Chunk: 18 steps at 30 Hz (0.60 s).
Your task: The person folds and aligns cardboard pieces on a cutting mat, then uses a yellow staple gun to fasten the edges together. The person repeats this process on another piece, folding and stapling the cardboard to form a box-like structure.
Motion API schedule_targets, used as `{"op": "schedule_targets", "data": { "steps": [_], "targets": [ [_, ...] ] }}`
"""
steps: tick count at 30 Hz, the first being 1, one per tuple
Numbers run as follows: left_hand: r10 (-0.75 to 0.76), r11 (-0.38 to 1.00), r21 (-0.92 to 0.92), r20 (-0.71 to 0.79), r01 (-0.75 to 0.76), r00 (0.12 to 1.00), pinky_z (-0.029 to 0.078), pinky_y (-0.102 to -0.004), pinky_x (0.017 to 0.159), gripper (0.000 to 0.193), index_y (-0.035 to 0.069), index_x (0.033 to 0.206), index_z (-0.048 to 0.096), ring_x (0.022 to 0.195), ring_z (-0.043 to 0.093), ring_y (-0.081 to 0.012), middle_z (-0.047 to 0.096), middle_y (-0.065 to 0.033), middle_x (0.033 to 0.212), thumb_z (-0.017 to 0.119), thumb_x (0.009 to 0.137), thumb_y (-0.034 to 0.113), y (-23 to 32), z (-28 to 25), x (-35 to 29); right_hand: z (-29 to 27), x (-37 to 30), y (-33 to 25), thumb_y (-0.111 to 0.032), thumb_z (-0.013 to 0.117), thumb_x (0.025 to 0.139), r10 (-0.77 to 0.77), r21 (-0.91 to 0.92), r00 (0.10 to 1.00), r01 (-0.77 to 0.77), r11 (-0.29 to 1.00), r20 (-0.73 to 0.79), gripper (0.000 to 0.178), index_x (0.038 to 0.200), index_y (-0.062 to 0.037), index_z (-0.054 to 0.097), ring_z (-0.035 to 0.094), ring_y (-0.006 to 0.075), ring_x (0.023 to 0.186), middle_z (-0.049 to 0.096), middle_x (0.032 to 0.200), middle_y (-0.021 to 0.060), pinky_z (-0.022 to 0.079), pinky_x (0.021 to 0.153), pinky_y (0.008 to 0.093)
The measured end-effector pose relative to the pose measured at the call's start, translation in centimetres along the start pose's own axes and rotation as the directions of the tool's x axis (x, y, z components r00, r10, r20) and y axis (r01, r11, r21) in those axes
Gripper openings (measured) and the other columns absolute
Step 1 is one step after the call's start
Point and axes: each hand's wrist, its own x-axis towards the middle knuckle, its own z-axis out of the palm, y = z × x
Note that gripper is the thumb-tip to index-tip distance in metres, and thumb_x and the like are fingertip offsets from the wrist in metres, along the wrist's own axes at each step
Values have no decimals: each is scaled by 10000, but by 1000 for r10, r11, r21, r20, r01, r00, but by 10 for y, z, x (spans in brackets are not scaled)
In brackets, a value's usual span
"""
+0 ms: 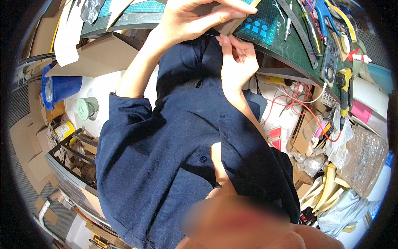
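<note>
Far left: blue bin, then a brown cardboard sheet leaning by the bench edge, green lidded tub on the floor. My left hand is at the front edge of the bench, thumb and fingers clamped on the tan piece, which sits between my two hands. Right hand is just below, fingers curled, thumb and fingertip pinched together at the piece's lower end; can't tell if they grip its edge or something small against it. Further right: cutting mat, metal ruler, yellow-black power tool, orange cable looping below the bench. Risks, my read: piece is over my lap, so a loose left grip could drop it; uneven push from the right fingertips could bend or skew it; a foot could snag the cable. Hidden: top of the piece is cut off by the frame, my left fingers cover part of its face, a thin line left of my right fingertips is too fine to identify.
</note>
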Motion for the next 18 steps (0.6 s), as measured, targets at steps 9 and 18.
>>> {"op": "schedule_targets", "data": {
  "steps": [9,18],
  "targets": [
    [-44,998,-48,-14,43,999,494,-286,751,291,13,1035,705,822,637,-176,682,-91,902,666,758,-70,3,1,-2,-2,-2,-9,54,567,894,54,32,997,-56,998,61,143,1029,54,518,677,213,864,667,954,191,548,804,293],
    [-59,995,-83,-22,57,998,499,-285,759,278,11,1041,698,830,637,-171,682,-92,905,655,780,-73,2,4,-4,-3,2,-18,55,663,833,143,33,989,-145,989,34,224,1029,54,554,672,187,857,674,935,164,532,797,268]
  ]
}}
